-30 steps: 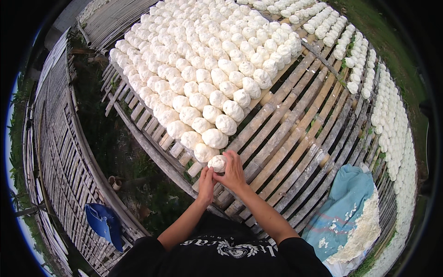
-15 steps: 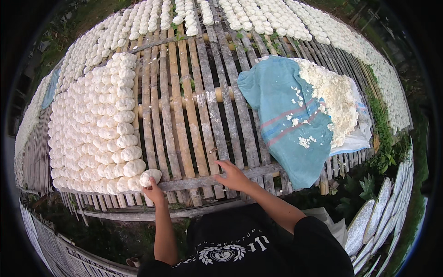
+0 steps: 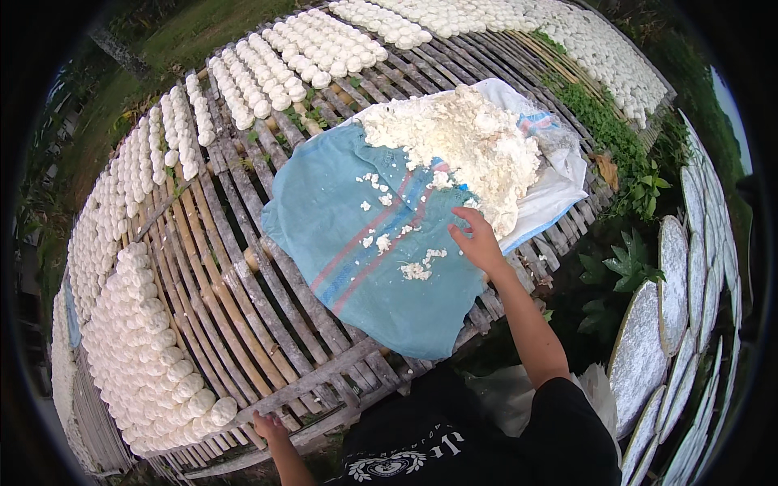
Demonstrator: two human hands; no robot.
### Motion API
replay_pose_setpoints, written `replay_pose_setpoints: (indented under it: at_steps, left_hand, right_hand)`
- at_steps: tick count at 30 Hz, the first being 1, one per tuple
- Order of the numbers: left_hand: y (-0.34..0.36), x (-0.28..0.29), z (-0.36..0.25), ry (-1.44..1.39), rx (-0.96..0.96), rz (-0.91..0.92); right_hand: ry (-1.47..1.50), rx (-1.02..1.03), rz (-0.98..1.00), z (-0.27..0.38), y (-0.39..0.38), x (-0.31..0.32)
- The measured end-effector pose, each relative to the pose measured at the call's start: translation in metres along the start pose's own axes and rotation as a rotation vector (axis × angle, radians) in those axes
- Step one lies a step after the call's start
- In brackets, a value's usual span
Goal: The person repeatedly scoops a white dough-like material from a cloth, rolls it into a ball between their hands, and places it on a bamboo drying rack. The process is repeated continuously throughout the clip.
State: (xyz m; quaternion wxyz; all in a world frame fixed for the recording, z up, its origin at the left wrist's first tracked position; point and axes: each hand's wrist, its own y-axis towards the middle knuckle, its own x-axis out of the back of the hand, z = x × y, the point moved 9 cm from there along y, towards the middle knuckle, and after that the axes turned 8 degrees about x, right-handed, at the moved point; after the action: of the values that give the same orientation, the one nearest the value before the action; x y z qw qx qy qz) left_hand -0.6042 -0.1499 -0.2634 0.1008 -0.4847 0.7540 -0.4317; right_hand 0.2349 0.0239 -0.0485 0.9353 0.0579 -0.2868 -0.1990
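My right hand [image 3: 480,241] hovers at the edge of a heap of white, crumbly, dough-like mass [image 3: 462,142], its fingers apart and holding nothing. Under that hand spreads a blue-green woven cloth [image 3: 324,219] with red and blue stripes, strewn with white crumbs. Close to the rack's front edge is my left hand [image 3: 272,426], also without anything in it, fingers loosely apart. Just left of it lies the end lump [image 3: 223,411] of a dense block of rounded white lumps [image 3: 138,356] set in rows, a small gap between hand and lump.
A slatted bamboo rack [image 3: 243,300] bears everything, with gaps between its slats. More rows of white lumps [image 3: 316,49] line its far side. A white sack [image 3: 559,174] lies beneath the heap. Right of the rack stand green plants [image 3: 632,263] and several leaning pale oval panels [image 3: 648,356].
The view has swung right. My left hand has let go of the end lump and drawn slightly away. My right hand has gone from the bare slats to the white heap.
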Motion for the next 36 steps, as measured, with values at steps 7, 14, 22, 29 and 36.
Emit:
replay_pose_setpoints:
  at_steps: [7,14,22,29,36]
  left_hand:
    - [-0.101,-0.062,0.067,0.074,-0.114,0.026]
    - [-0.140,-0.052,0.099,0.028,-0.038,-0.007]
    - [-0.117,-0.037,0.117,-0.041,0.040,-0.140]
    - [-0.144,-0.098,0.106,-0.003,-0.070,-0.054]
    - [-0.259,-0.195,0.050,0.126,-0.294,0.161]
  right_hand:
    - [-0.332,0.239,-0.097,-0.053,0.186,0.077]
    - [-0.356,0.313,0.049,-0.058,0.320,-0.007]
    - [-1.009,0.374,0.178,-0.099,0.328,-0.119]
    - [-0.836,0.238,0.464,-0.104,0.290,-0.123]
    - [-0.977,0.458,0.511,-0.101,0.291,-0.115]
